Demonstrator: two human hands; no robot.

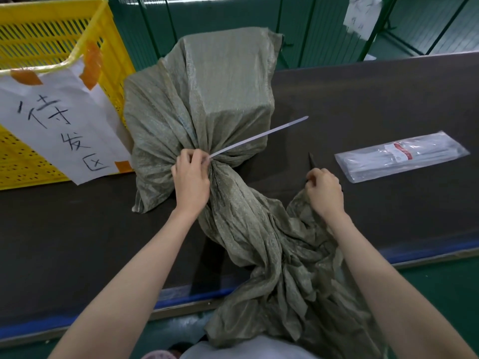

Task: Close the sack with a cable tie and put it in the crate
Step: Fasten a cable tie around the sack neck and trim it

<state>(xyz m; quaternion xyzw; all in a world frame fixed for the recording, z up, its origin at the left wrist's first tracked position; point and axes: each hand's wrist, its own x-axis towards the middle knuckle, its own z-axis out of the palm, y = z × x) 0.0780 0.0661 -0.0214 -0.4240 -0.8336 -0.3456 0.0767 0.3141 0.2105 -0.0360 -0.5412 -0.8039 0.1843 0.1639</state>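
A grey-green woven sack point(207, 99) lies on the dark table point(375, 104), its boxy filled part far from me and its loose neck trailing over the near edge. A white cable tie point(259, 136) circles the gathered neck, its free tail sticking up to the right. My left hand point(190, 177) pinches the tie at the neck. My right hand point(324, 190) curls round a dark scissors-like tool point(312, 161) beside the loose cloth; its blade tip points away from me. The yellow slatted crate point(51, 35) stands at the left, touching the sack.
A clear packet of cable ties point(401, 156) lies on the table to the right. A white paper sign with handwriting point(59, 125) is taped to the crate's near wall. Green frame rails stand behind the table, above a green floor.
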